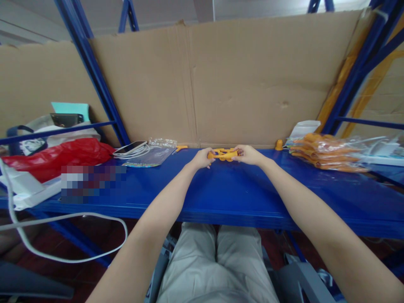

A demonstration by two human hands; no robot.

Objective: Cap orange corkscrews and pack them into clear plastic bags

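Near the back of the blue table [227, 193], an orange plastic piece with an openwork frame and rounded lobes [224, 154] spans the gap between my hands. My left hand [203, 158] is closed on its left end, and my right hand [248, 155] grips its right end. The fingers partly cover both ends, and the exact kind of piece cannot be made out. A small orange forked piece [181, 148] lies to the left of my left hand. Farther right, a small orange dome-topped piece [279, 144] stands by the cardboard.
Stacked orange pieces in clear plastic bags [325, 153] lie on the right. To the left are a clear plastic bag [154, 153], a phone with a coiled white cable [134, 148] and a red bag [63, 158]. A cardboard wall [246, 84] stands behind the table.
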